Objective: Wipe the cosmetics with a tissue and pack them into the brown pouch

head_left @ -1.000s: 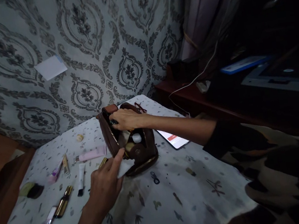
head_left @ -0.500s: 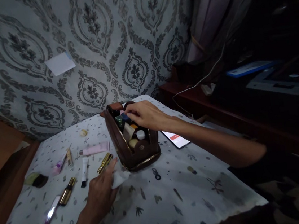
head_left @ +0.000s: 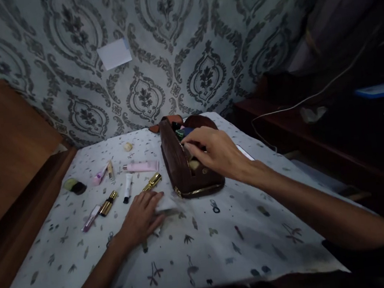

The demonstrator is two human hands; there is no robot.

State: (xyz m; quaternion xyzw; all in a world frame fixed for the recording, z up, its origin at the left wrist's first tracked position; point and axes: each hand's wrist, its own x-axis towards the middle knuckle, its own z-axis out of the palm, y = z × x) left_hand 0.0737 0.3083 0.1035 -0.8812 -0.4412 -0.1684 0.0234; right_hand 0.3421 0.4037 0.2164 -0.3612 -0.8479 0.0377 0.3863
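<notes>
A brown zip makeup bag [head_left: 176,160] stands open on the patterned cloth, with several items inside. My right hand [head_left: 219,152] reaches over its opening from the right. Its thumb and fingers are closed near a small pale item whose kind is unclear. My left hand [head_left: 141,218] lies on the cloth left of the bag, its fingers stretched out and apart. A crumpled white tissue [head_left: 167,204] is by its fingertips. Just beyond those are a gold tube [head_left: 152,181], a small white tube [head_left: 128,188] and a pink tube [head_left: 142,167].
Farther left lie a gold-and-dark lipstick [head_left: 108,203], a shiny purple tube [head_left: 91,218], a lilac tube [head_left: 100,174] and a green-and-black item [head_left: 74,186]. A phone [head_left: 245,152] shows partly behind my right wrist. The wallpapered wall [head_left: 144,96] borders the table's back.
The head view has turned to the right. My right hand has moved from the bag's far part toward its near part. My left hand's fingers have spread flatter beside the tissue.
</notes>
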